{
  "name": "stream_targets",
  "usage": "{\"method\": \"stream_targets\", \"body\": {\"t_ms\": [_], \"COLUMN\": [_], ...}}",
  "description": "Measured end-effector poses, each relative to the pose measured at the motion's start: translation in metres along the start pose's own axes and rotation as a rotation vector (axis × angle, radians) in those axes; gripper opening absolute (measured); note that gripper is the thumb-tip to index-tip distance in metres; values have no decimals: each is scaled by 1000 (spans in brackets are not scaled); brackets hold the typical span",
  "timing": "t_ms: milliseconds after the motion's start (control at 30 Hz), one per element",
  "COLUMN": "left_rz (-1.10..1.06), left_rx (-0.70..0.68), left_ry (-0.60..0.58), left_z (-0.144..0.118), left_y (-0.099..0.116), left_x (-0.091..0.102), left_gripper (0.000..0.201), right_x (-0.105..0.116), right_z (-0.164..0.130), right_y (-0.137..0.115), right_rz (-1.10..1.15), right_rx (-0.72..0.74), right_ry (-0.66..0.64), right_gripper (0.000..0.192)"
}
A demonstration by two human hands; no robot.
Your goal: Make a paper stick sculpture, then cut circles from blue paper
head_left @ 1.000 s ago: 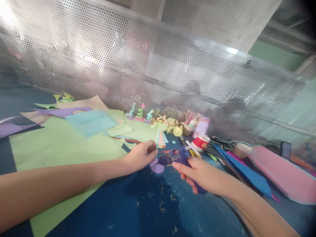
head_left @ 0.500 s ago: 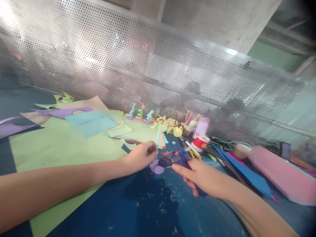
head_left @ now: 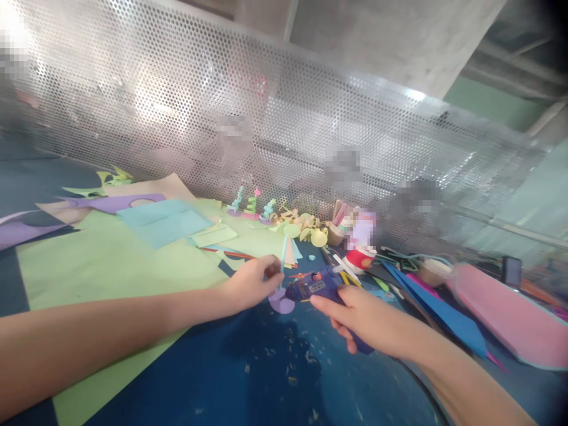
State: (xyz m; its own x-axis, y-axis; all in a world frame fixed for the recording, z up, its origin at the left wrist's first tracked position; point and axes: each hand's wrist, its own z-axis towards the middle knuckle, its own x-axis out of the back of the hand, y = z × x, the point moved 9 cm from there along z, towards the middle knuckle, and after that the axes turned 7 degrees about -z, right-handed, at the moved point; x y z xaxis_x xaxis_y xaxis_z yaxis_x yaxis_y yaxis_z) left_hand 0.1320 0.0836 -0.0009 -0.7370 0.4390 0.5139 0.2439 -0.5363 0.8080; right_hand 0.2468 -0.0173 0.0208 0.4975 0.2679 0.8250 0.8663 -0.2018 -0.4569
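Note:
My left hand [head_left: 255, 280] pinches a thin pale-blue stick [head_left: 284, 251], which stands upright on a round purple paper disc [head_left: 282, 305]. The disc lies on the dark blue table [head_left: 266, 367]. My right hand [head_left: 359, 313] is wrapped round the handle of a blue hot glue gun [head_left: 322, 284]. Its nozzle points left and sits at the foot of the stick, just over the disc; whether it touches cannot be made out. A white glue stick [head_left: 339, 268] pokes out of the gun's back.
Green paper [head_left: 110, 266] and light-blue sheets [head_left: 164, 222] spread over the left. Small spiral paper trees [head_left: 252, 206] stand behind, near a perforated metal screen [head_left: 177, 100]. A red-and-white paper cup [head_left: 360, 259], a pink case [head_left: 510, 313] and a phone [head_left: 512, 271] lie to the right. The gun's cord [head_left: 417, 378] trails toward me.
Almost nothing differs. Both hands keep their hold, and the glue gun's nozzle stays by the foot of the stick.

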Motion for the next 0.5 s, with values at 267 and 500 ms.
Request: {"method": "stream_targets", "body": {"t_ms": [267,500], "left_rz": [-38,-3], "left_rx": [-20,-24], "left_ry": [-53,-65], "left_z": [-2,-3], "left_y": [4,5], "left_x": [-4,-5], "left_gripper": [14,18], "right_x": [30,68], "right_z": [-16,-31], "right_y": [11,51], "right_rz": [44,-128], "right_rx": [-95,-221], "right_ry": [49,133], "right_gripper": [42,44]}}
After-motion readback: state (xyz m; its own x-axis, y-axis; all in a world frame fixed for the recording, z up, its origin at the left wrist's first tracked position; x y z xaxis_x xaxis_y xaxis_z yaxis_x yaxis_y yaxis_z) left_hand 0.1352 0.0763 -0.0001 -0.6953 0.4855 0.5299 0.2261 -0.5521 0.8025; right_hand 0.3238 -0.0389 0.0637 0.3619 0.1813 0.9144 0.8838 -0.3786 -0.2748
